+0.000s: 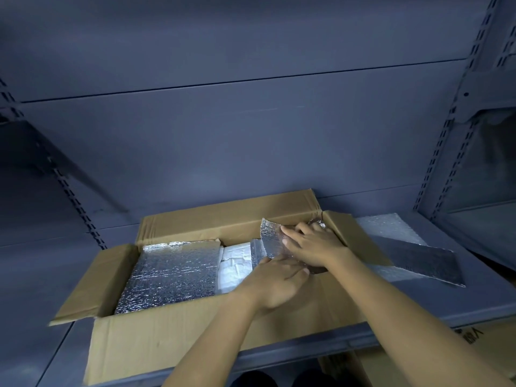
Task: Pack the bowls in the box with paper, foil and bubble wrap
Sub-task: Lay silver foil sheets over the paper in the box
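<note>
An open cardboard box (156, 333) stands on a grey shelf. A silver foil sheet (173, 275) covers its left part, and white paper (233, 263) shows in the middle. At the box's right end, both hands press on a dark brownish bowl (315, 268), mostly hidden under them. My right hand (310, 244) lies flat on top of it, fingers spread. My left hand (276, 283) grips its near side. A foil piece (269, 238) stands up against the bowl's left side.
Right of the box, another foil sheet (427, 261) lies over bubble wrap (391, 227) on the shelf (474, 297). The box flaps (92, 280) stick outward. Slotted shelf uprights (446, 129) rise at both sides. A cardboard box (474, 336) sits below the shelf.
</note>
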Motion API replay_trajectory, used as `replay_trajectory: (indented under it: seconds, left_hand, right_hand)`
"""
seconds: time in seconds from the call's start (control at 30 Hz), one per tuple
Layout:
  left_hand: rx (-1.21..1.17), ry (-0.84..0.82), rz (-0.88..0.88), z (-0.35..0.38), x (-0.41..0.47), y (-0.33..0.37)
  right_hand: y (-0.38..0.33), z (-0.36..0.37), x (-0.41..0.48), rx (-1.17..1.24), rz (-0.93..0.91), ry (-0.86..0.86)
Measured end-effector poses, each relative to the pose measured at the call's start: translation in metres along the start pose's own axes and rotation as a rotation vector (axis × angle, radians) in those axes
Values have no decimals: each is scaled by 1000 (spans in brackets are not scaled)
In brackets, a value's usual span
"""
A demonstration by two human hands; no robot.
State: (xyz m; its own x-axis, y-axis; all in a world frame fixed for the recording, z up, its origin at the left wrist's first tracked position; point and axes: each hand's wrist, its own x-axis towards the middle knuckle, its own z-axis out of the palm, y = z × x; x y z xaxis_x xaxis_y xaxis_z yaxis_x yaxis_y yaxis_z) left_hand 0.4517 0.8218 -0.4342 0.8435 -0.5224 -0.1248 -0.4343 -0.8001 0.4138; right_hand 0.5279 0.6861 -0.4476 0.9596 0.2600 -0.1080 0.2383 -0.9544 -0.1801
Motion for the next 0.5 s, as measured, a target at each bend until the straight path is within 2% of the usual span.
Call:
replay_trajectory:
  seconds: [0.1, 0.17, 0.23, 0.27, 0.37, 0.43, 0.5]
  left_hand:
    - [-23, -27, -9, 0, 2, -2]
    - [-158, -37, -21, -2, 5, -6]
    - [-333, 66, -44, -8, 9, -11]
    - [-326, 173, -65, -11, 14, -16]
    - [14, 454, -152, -12, 36, -31]
    - [240, 477, -198, -5, 48, -32]
    - [284, 387, -226, 4, 52, -31]
  right_hand:
    - [-2, 0, 2, -19, 15, -8]
    - [-2, 1, 0, -14, 12, 1]
    - [-1, 3, -2, -28, 0, 42]
    - [1, 3, -3, -33, -7, 77]
    - [3, 4, -2, 15, -7, 116]
    - [3, 6, -1, 47, -1, 112]
    - [4, 7, 0, 88, 13, 118]
